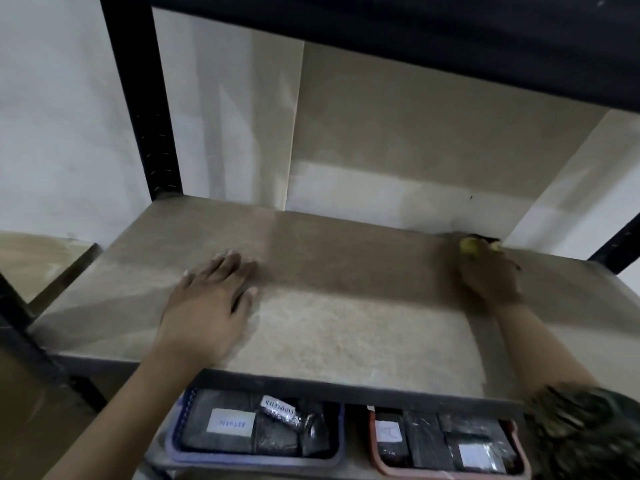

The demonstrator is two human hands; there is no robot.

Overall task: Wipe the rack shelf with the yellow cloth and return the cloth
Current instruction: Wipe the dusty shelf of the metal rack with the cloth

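The rack shelf is a pale speckled board in a black metal frame, filling the middle of the view. My right hand presses the yellow cloth onto the shelf at its far right corner, near the back wall. Only a small bunched bit of the cloth shows past my fingers; the hand hides the rest. My left hand lies flat on the shelf at the left, palm down, fingers spread, holding nothing.
A black upright post stands at the back left and the dark upper shelf hangs overhead. On the lower shelf sit a blue basket and a pink basket with dark labelled packets.
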